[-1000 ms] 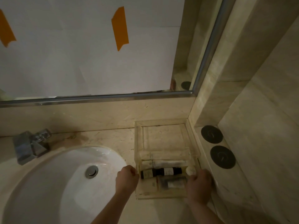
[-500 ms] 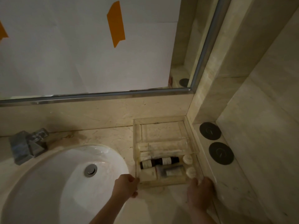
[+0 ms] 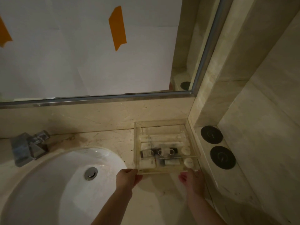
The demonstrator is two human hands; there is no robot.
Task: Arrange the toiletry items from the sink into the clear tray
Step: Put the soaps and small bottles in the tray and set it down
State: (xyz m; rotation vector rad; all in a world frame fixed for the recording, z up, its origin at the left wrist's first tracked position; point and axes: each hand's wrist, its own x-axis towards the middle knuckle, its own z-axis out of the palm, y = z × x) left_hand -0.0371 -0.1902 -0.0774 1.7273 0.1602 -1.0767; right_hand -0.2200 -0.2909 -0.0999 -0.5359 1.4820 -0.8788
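Clear tray (image 3: 193, 140) of small bottles (image 3: 158, 152) sits at the tabletop's back right corner; the sink (image 3: 53, 181) is empty, so the task looks finished. Left hand (image 3: 127, 177) pinches its near corner; right hand (image 3: 192, 179) spread loose, touching its front edge.

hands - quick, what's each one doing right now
Left hand: closed on the near left corner of the clear tray.
Right hand: open, fingertips at the tray's near edge.

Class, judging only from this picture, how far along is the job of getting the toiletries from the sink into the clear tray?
Done: the sink basin shows no items, and bottles and tubes lie in rows inside the clear tray. In hand: the left hand and right hand sit at the tray's near edge, the tray standing in the counter's back corner. Left: apparently only letting go.
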